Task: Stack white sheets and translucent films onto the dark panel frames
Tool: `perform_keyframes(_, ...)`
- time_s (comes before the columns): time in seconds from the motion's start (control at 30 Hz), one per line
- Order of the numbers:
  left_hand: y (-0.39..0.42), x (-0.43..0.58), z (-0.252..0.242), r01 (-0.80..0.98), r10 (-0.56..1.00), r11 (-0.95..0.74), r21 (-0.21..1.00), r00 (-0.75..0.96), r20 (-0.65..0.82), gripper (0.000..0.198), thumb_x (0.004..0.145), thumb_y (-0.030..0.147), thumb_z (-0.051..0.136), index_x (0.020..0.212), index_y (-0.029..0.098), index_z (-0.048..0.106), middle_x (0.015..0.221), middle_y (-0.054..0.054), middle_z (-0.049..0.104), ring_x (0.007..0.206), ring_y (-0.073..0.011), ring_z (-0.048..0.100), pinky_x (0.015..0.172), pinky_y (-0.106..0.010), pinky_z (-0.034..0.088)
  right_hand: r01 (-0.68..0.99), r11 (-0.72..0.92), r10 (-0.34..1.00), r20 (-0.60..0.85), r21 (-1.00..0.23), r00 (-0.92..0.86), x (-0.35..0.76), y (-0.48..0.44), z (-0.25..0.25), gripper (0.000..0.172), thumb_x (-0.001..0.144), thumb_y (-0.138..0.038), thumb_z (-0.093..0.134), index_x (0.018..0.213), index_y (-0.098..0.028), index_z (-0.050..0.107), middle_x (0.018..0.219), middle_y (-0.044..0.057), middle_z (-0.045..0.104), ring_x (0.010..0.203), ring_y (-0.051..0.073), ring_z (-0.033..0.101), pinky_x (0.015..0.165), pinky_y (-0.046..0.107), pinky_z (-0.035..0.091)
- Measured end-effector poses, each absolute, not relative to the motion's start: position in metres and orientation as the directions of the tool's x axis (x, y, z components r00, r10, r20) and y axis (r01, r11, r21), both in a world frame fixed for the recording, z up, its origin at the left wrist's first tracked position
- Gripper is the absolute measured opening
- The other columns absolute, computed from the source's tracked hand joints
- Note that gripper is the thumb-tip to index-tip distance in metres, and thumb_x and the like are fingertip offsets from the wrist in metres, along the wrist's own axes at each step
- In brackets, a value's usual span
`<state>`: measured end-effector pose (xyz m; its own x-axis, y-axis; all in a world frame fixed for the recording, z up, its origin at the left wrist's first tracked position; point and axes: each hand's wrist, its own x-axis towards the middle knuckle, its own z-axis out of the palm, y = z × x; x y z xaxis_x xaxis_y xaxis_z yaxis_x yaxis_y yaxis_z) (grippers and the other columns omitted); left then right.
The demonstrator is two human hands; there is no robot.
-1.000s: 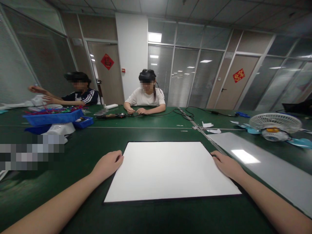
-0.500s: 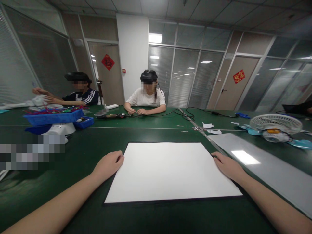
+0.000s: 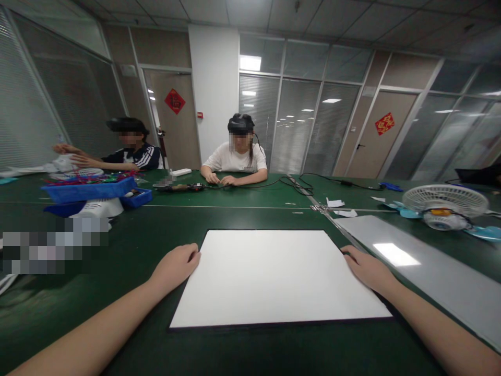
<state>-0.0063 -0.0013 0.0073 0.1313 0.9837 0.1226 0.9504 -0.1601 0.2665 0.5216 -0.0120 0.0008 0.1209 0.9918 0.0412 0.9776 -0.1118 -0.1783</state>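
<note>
A white rectangular board (image 3: pixel 279 277) with a thin black border lies in front of me on the green table. My left hand (image 3: pixel 177 265) is closed at its left edge, with the thumb side against the board and the fingertips mostly hidden. At the right edge, my right hand (image 3: pixel 367 267) grips the border, fingers bent over the side and partly out of sight. The board's white face carries no visible marks.
A glossy grey panel (image 3: pixel 438 277) lies right of my right hand, below a fan with a white grille (image 3: pixel 444 201). Blue trays (image 3: pixel 88 190) with wires stand at left. Across the green table (image 3: pixel 250 197) sit two people in headsets; a black cable (image 3: pixel 287 183) runs there.
</note>
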Motion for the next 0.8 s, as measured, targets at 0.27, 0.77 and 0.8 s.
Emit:
perform_keyframes(0.27, -0.003, -0.006, 0.010, 0.945, 0.984, -0.162, 0.285, 0.133, 0.118, 0.030, 0.090, 0.038, 0.036, 0.070, 0.022, 0.051, 0.075, -0.004, 0.061, 0.073, -0.0212, 0.057, 0.060, -0.030, 0.033, 0.981, -0.087, 0.994, 0.049, -0.172, 0.097, 0.526, -0.009, -0.002, 0.043, 0.092, -0.035, 0.031, 0.124, -0.020, 0.056, 0.109, 0.010, 0.070, 0.100, 0.027, 0.066, 0.084, 0.036, 0.048)
perform_keyframes(0.77, 0.000, -0.006, 0.010, 0.948, 0.986, -0.165, 0.272, 0.151, 0.073, 0.030, 0.090, 0.039, 0.034, 0.072, 0.022, 0.051, 0.077, -0.004, 0.062, 0.074, -0.0210, 0.058, 0.061, -0.030, 0.035, 0.996, -0.085, 0.982, 0.167, -0.014, 0.086, 0.560, -0.006, 0.009, 0.040, 0.090, -0.027, 0.037, 0.120, -0.017, 0.061, 0.119, 0.012, 0.065, 0.110, 0.025, 0.058, 0.094, 0.036, 0.043)
perform_keyframes(0.8, 0.000, -0.006, 0.011, 0.948, 0.986, -0.164, 0.271, 0.151, 0.071, 0.030, 0.090, 0.039, 0.034, 0.073, 0.022, 0.051, 0.077, -0.004, 0.062, 0.074, -0.0210, 0.058, 0.061, -0.030, 0.035, 0.992, -0.122, 0.976, 0.186, 0.034, 0.114, 0.570, -0.006, 0.007, 0.040, 0.089, -0.027, 0.039, 0.120, -0.016, 0.061, 0.118, 0.014, 0.064, 0.111, 0.027, 0.057, 0.093, 0.039, 0.043)
